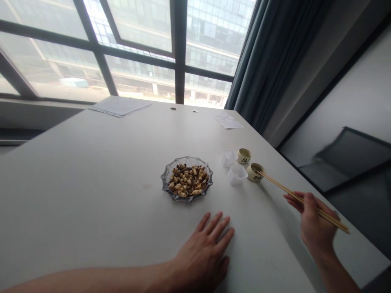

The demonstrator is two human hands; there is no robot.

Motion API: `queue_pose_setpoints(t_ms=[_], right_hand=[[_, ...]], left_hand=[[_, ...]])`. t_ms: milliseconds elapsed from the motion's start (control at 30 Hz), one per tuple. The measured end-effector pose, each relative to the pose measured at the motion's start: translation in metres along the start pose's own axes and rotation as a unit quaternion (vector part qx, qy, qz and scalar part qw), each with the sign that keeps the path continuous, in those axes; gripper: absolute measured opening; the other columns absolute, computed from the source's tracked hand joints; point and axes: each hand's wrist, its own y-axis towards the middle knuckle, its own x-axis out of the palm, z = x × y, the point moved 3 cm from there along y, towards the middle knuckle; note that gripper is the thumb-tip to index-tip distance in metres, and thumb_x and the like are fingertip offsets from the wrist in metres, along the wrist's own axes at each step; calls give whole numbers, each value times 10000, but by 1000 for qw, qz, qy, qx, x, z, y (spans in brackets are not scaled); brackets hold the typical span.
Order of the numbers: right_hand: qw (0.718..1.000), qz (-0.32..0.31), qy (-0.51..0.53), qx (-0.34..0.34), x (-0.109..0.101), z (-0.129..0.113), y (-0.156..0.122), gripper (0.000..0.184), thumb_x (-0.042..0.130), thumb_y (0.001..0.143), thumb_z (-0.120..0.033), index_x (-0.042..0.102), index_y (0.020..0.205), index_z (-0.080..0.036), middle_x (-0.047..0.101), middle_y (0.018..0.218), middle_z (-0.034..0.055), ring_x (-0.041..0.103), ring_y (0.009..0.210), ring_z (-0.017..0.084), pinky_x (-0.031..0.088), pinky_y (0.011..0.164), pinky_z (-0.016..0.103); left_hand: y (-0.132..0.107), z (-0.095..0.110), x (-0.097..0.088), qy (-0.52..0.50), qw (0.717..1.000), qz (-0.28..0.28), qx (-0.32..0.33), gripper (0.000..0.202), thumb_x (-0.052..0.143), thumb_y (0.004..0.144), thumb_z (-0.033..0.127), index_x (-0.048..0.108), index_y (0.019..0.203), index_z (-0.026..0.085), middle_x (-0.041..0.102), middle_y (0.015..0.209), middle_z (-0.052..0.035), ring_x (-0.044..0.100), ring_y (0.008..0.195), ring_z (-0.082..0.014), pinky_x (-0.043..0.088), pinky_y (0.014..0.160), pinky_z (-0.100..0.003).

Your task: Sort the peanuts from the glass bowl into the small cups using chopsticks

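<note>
My right hand (317,221) is closed around a pair of wooden chopsticks (285,189). Their tips reach into a small cream ceramic cup (254,176) with a dark character on its side; whether they pinch anything there is too small to tell. A similar cup (243,156) stands just behind it. Left of these cups are two small clear plastic cups, a nearer one (237,175) and a farther one (228,158). My left hand (207,248) lies flat on the table, fingers spread, in front of a scalloped glass bowl (166,190) holding peanuts and other nuts or seeds (187,179).
The white table (106,183) runs toward a large window (180,61). A stack of papers (120,106) lies at its far left, and a thin sheet (229,121) at its far right. A dark curtain (269,61) hangs beyond the right edge.
</note>
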Motion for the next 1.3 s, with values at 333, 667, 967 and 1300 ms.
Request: queue_pose_setpoints(t_ms=[333,667,967,1300], right_hand=[[1000,16,-16,8,-9,-19,-9,391,782,877,-499,758,884,-109,772,752,64,773,631,162,661,690,211],[997,-72,7,-33,38,-62,-34,308,771,913,-427,777,925,-119,791,786,88,786,629,220,685,657,294],[891,-437,110,-51,181,-81,-88,176,693,994,-320,800,964,-183,803,890,62,798,755,202,666,694,291],[864,-487,119,30,206,-79,-91,245,734,957,-394,792,902,-162,793,766,57,785,678,191,647,634,252]], left_hand=[[-1,1,0,-8,1000,-4,-5,565,502,1092,478,456,1578,195,317,1685,-125,221,1565,-353,118,1270,-572],[-1,3,0,12,1000,-2,-8,560,484,1087,476,445,1567,191,324,1683,-120,229,1560,-347,114,1267,-565],[-1,4,-2,35,999,5,0,567,531,1060,477,453,1533,173,382,1646,-137,309,1518,-354,165,1256,-565],[-1,-2,1,66,997,18,36,527,461,1117,479,452,1521,141,409,1625,-156,380,1477,-376,268,1219,-581]])
